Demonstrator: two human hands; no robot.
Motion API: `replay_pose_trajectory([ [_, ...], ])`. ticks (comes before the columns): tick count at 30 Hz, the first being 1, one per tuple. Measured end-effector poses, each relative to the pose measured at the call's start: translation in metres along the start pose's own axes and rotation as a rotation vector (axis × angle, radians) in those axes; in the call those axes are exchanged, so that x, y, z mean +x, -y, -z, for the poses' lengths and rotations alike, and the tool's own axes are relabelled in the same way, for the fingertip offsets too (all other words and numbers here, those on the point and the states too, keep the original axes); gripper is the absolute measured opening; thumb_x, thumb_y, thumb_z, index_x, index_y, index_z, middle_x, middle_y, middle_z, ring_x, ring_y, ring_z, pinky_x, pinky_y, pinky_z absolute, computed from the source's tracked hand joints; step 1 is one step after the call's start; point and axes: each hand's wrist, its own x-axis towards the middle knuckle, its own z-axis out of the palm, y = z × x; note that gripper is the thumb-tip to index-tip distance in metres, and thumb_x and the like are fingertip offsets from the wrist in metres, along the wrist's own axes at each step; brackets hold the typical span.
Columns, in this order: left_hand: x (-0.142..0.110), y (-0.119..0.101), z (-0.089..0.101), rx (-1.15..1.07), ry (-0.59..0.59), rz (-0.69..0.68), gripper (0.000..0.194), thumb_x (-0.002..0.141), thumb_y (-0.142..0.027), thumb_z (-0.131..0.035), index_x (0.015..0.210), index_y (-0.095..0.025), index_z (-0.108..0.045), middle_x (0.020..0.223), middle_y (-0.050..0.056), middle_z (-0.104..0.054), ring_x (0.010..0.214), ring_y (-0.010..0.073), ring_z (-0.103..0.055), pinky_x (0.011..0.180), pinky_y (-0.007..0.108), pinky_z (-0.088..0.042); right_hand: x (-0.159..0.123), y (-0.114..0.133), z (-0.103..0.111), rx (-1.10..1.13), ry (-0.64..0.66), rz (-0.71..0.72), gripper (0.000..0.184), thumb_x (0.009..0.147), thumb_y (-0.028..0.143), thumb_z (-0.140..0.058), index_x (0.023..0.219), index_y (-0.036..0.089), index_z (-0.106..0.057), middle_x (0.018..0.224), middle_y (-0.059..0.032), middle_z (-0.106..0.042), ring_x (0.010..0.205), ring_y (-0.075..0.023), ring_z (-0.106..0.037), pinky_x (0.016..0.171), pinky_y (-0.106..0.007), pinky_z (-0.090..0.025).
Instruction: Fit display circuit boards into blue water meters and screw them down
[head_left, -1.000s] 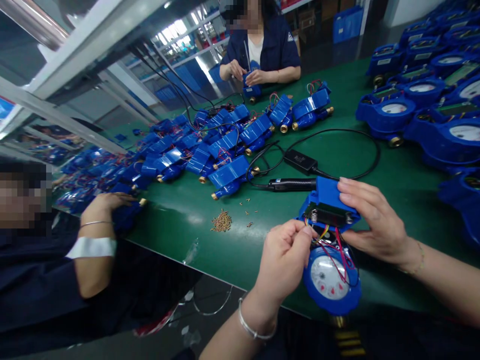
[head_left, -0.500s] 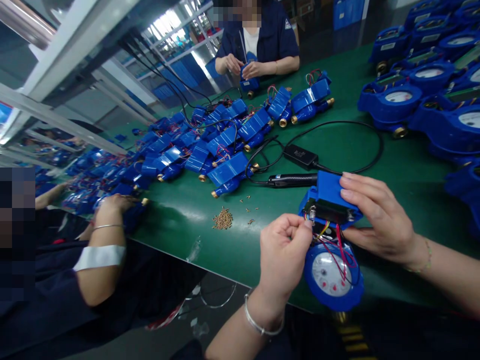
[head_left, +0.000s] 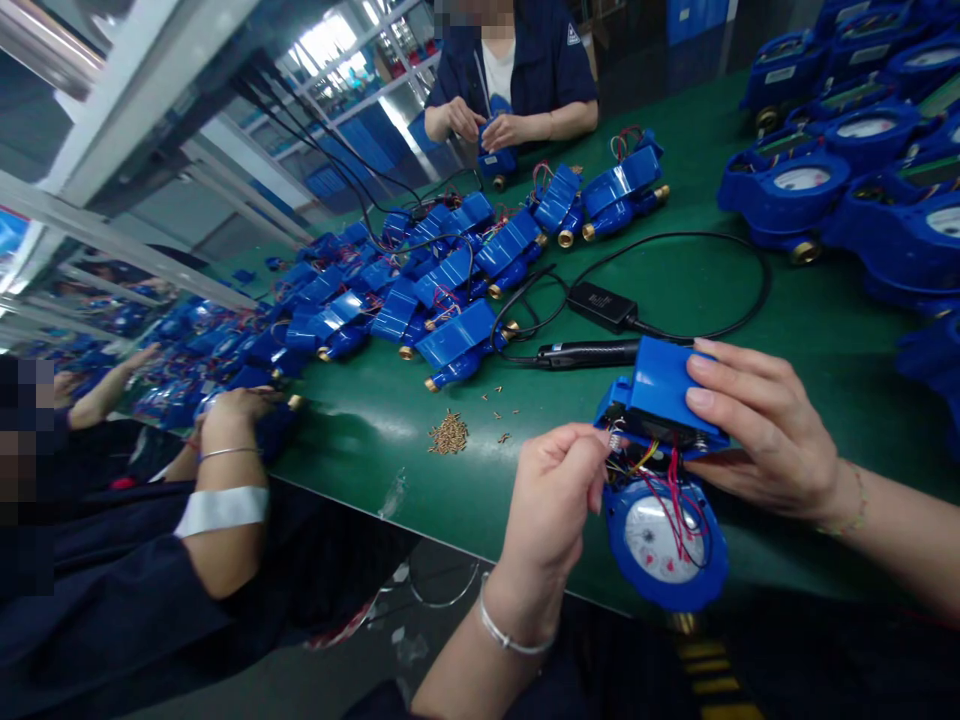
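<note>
A blue water meter point(head_left: 619, 540) stands at the table's front edge, its white round dial facing up toward me. Its blue box-shaped housing point(head_left: 664, 385) is tipped up, showing a dark inner side and loose red, yellow and dark wires point(head_left: 679, 490). My right hand point(head_left: 772, 430) grips this housing from the right, fingers on top and thumb beneath. At the housing's left end, my left hand point(head_left: 559, 490) is closed in a pinch beside a small silver coil spring point(head_left: 614, 439). What exactly lies between those fingertips is hidden.
A black electric screwdriver point(head_left: 589, 354) with a cable and black inline box point(head_left: 600, 305) lies behind the meter. Small brass screws point(head_left: 448, 433) are piled on the green table point(head_left: 360, 420). Many blue meters point(head_left: 457, 335) lie beyond, others point(head_left: 802, 190) at right. Co-workers' hands point(head_left: 502, 130) are across and left.
My left hand has shifted slightly left, its fingertips now beside the spring. The blue housing has tipped a little, and my right hand still grips it.
</note>
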Motion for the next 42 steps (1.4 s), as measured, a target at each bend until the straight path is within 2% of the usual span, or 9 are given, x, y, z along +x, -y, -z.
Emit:
replay_pose_trajectory([
  [4, 0.002, -0.004, 0.001, 0.018, 0.023, -0.006, 0.02, 0.074, -0.028, -0.057, 0.065, -0.016, -0.071, 0.038, -0.008, -0.039, 0.043, 0.0065, -0.034, 0.05, 0.023, -0.027, 0.0, -0.001, 0.001, -0.026, -0.011, -0.009, 0.07, 0.083, 0.019, -0.071, 0.144, 0.013, -0.038, 0.136, -0.0176, -0.048, 0.128, -0.0369, -0.045, 0.1, -0.055, -0.05],
  [11, 0.01, -0.012, 0.005, 0.063, 0.084, -0.003, 0.019, 0.069, -0.02, -0.055, 0.058, -0.018, -0.07, 0.05, 0.0, -0.062, 0.05, 0.0122, -0.052, 0.055, 0.026, -0.039, -0.004, -0.002, 0.003, -0.072, -0.025, -0.017, 0.062, 0.083, 0.016, -0.07, 0.139, 0.022, -0.044, 0.132, -0.0103, -0.053, 0.128, -0.0337, -0.046, 0.099, -0.053, -0.053],
  [16, 0.014, -0.014, 0.005, 0.085, 0.098, 0.006, 0.02, 0.07, -0.02, -0.058, 0.055, -0.017, -0.07, 0.054, 0.003, -0.066, 0.054, 0.0128, -0.054, 0.056, 0.025, -0.042, -0.004, -0.003, 0.002, -0.047, -0.01, -0.037, 0.062, 0.084, 0.018, -0.07, 0.14, 0.023, -0.042, 0.133, -0.0108, -0.053, 0.129, -0.0337, -0.046, 0.099, -0.056, -0.052],
  [20, 0.012, -0.015, 0.002, 0.054, 0.106, 0.034, 0.02, 0.072, -0.022, -0.061, 0.054, -0.016, -0.069, 0.053, 0.003, -0.066, 0.054, 0.0117, -0.055, 0.058, 0.024, -0.043, -0.003, -0.003, 0.002, -0.039, -0.011, -0.06, 0.065, 0.083, 0.018, -0.071, 0.141, 0.025, -0.041, 0.133, -0.0094, -0.053, 0.128, -0.0334, -0.046, 0.099, -0.057, -0.052],
  [29, 0.011, -0.013, 0.004, -0.038, 0.129, 0.076, 0.013, 0.071, -0.023, -0.064, 0.063, -0.016, -0.071, 0.056, 0.002, -0.068, 0.055, 0.0118, -0.057, 0.062, 0.026, -0.043, -0.001, -0.004, 0.002, -0.033, -0.005, -0.035, 0.07, 0.083, 0.018, -0.071, 0.144, 0.02, -0.037, 0.133, -0.0132, -0.052, 0.129, -0.0349, -0.044, 0.099, -0.057, -0.051],
  [34, 0.009, -0.013, 0.003, -0.048, 0.137, 0.083, 0.012, 0.07, -0.022, -0.064, 0.06, -0.015, -0.066, 0.056, 0.002, -0.067, 0.056, 0.0124, -0.057, 0.062, 0.026, -0.043, -0.001, -0.003, 0.002, -0.036, 0.003, -0.047, 0.07, 0.083, 0.017, -0.071, 0.144, 0.023, -0.037, 0.134, -0.0116, -0.051, 0.129, -0.034, -0.045, 0.1, -0.056, -0.051],
  [36, 0.006, -0.015, 0.0, -0.059, 0.119, 0.09, 0.011, 0.073, -0.022, -0.062, 0.063, -0.016, -0.063, 0.055, 0.001, -0.066, 0.057, 0.012, -0.057, 0.063, 0.026, -0.042, 0.0, -0.003, 0.002, -0.032, -0.003, -0.035, 0.069, 0.084, 0.017, -0.07, 0.144, 0.019, -0.037, 0.135, -0.0142, -0.05, 0.129, -0.0352, -0.044, 0.099, -0.057, -0.051],
  [39, 0.0, -0.017, -0.006, -0.088, 0.109, 0.102, 0.012, 0.079, -0.023, -0.055, 0.069, -0.018, -0.057, 0.052, -0.001, -0.062, 0.058, 0.0112, -0.055, 0.068, 0.026, -0.041, 0.0, -0.003, 0.003, -0.026, -0.003, -0.025, 0.068, 0.084, 0.017, -0.07, 0.143, 0.014, -0.039, 0.136, -0.0172, -0.049, 0.129, -0.037, -0.044, 0.099, -0.057, -0.051],
  [42, -0.004, -0.016, -0.009, -0.113, 0.114, 0.098, 0.014, 0.084, -0.028, -0.053, 0.074, -0.019, -0.055, 0.045, -0.006, -0.048, 0.049, 0.0094, -0.045, 0.06, 0.024, -0.037, 0.0, -0.003, 0.003, -0.034, 0.005, -0.029, 0.069, 0.083, 0.017, -0.071, 0.144, 0.016, -0.038, 0.137, -0.0161, -0.049, 0.129, -0.0368, -0.044, 0.1, -0.056, -0.05],
])
